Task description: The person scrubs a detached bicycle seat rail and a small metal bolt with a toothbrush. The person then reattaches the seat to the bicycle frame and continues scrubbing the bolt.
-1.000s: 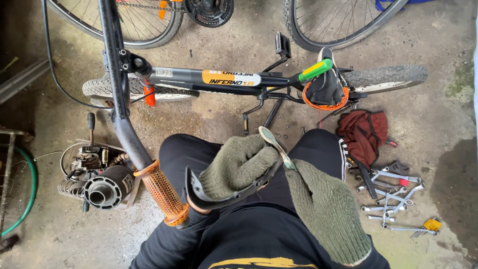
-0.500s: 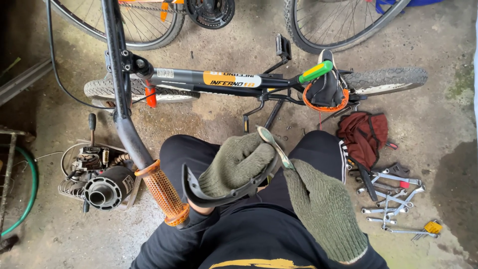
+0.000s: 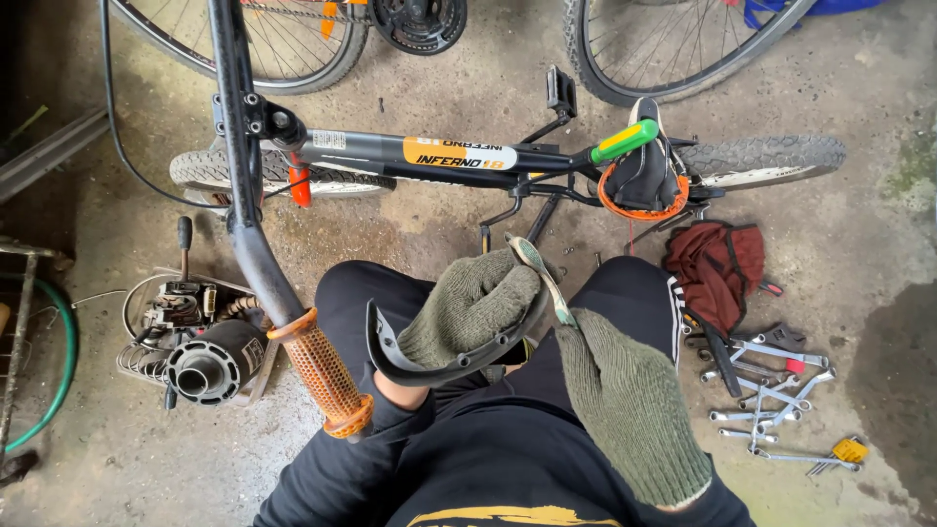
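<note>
Both my hands wear green knitted gloves and meet over my lap. My left hand is closed around a curved black brake lever whose tip sweeps out to the left. My right hand grips a flat metal tool that points up and left, its end resting against the left glove. In front of me a black bicycle stands on the concrete. Its handlebar with an orange rubber grip reaches down beside my left knee.
Several spanners lie on the floor at right beside a dark red bag. A small engine part with a black cylinder sits at left. Bicycle wheels stand at the top. A green hose curls at the far left.
Both hands stay together with the lever and tool; the tool has shifted slightly against the left glove. The view has barely moved.
</note>
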